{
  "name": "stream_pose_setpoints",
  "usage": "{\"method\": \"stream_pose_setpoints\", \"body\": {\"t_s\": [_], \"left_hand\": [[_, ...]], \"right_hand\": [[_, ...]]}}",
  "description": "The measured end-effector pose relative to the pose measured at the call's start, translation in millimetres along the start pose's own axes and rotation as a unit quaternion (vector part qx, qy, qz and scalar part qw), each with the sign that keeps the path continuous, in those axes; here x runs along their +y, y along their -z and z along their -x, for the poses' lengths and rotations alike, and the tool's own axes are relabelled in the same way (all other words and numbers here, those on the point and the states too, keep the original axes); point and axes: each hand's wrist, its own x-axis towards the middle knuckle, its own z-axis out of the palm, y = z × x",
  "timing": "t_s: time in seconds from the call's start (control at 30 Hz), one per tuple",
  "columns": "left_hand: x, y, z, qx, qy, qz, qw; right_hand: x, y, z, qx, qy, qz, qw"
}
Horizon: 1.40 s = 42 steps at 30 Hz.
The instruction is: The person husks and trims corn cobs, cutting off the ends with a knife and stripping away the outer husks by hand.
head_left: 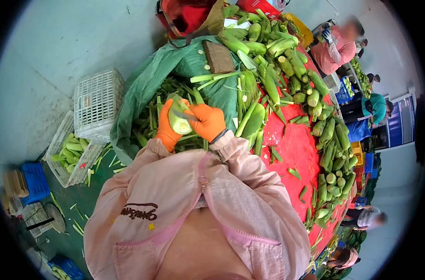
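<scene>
My left hand (166, 128), in an orange glove, is wrapped round a pale green stalk (179, 122) whose round cut end faces me. In my right hand (206, 121), also gloved in orange, is a knife (185, 115), its blade lying against the stalk. Both hands are above a green sack (149, 74) filled with leaves and trimmings. Beside my right hand lie loose green leaves (253, 120) on the edge of the red table cover.
Green stalks (333, 144) are heaped along the red table cover (287, 154). A wooden block (219, 58) lies on the sack. White crates (98, 105) stand at the left, one holding trimmed pieces (71, 151). Several co-workers (340, 46) are at the right.
</scene>
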Motion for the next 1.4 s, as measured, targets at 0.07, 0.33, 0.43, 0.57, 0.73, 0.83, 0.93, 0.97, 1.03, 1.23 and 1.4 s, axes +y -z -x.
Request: {"method": "stream_pose_setpoints", "body": {"t_s": [0.07,0.33,0.43,0.57,0.73,0.83,0.93,0.97,1.03,1.23,1.4], "left_hand": [[1.1,-4.8,3.6,0.028,-0.02,-0.065,0.997],[19.5,-24.2,44.6,0.018,0.061,-0.247,0.967],[29.3,-18.7,58.9,-0.127,0.14,-0.156,0.969],[16.9,-40.5,42.2,-0.097,-0.015,-0.214,0.972],[27.0,-22.8,20.5,0.024,0.019,-0.459,0.888],[8.5,-37.1,19.8,0.139,-0.144,-0.599,0.776],[3.7,-25.1,13.8,0.106,-0.168,-0.593,0.781],[4.1,-27.9,16.0,0.099,-0.15,-0.588,0.789],[6.4,-24.4,16.7,0.1,-0.139,-0.598,0.783],[13.9,-12.6,16.5,0.076,-0.098,-0.587,0.8],[18.4,-25.9,18.4,0.085,-0.102,-0.584,0.801]], "right_hand": [[-9.4,-1.8,-2.5,0.019,0.009,0.105,0.994],[89.2,25.4,-41.8,0.193,-0.353,-0.178,0.898],[148.3,52.1,-35.2,0.311,-0.462,-0.323,0.765],[42.5,22.4,-25.8,-0.032,-0.428,-0.308,0.849],[0.3,-5.6,-17.0,-0.081,-0.4,-0.397,0.822],[9.5,-13.4,-8.4,-0.067,-0.393,-0.272,0.876],[6.4,-2.8,-10.4,-0.101,-0.388,-0.246,0.882],[12.5,-4.3,-8.2,-0.099,-0.4,-0.246,0.877],[21.3,-7.8,-4.1,-0.098,-0.403,-0.245,0.876],[29.8,-10.5,1.6,-0.024,-0.422,-0.343,0.839],[30.0,-2.9,1.4,-0.021,-0.456,-0.412,0.788]]}}
